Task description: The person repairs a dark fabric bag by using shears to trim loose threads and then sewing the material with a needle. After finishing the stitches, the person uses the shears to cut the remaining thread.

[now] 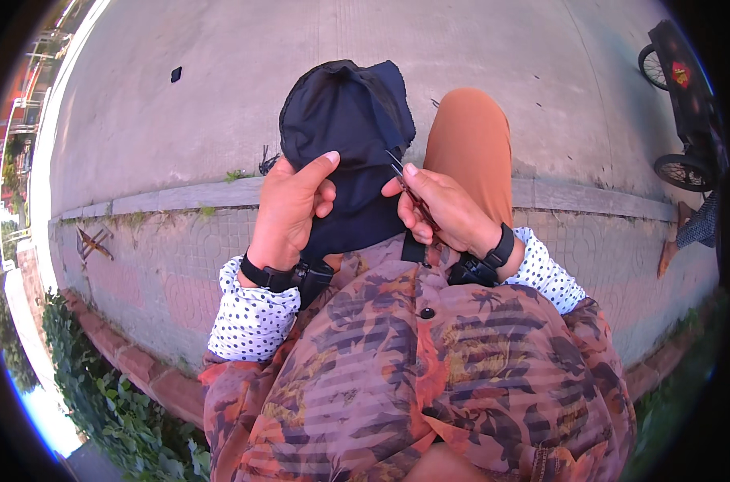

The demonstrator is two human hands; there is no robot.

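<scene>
A dark navy-black cloth garment [333, 112] is draped over my lap and one knee, its upper end gathered in folds. My left hand [291, 205] pinches the cloth, thumb on top and fingers curled underneath. In my right hand [445, 207] is a pair of small thread snips [411, 193] with dark handles. Their two thin pointed blades sit slightly apart, right at the cloth's right edge. Whether the tips touch the fabric I cannot tell. Black straps with small dark devices circle both wrists over white polka-dot sleeves.
A stone kerb [574, 197] runs across in front of me, between patterned paving and the grey road. At the right stand a black cart with spoked wheels [686, 171] and another person's bare foot [668, 259]. Leafy shrubs [116, 418] grow behind a brick border at lower left.
</scene>
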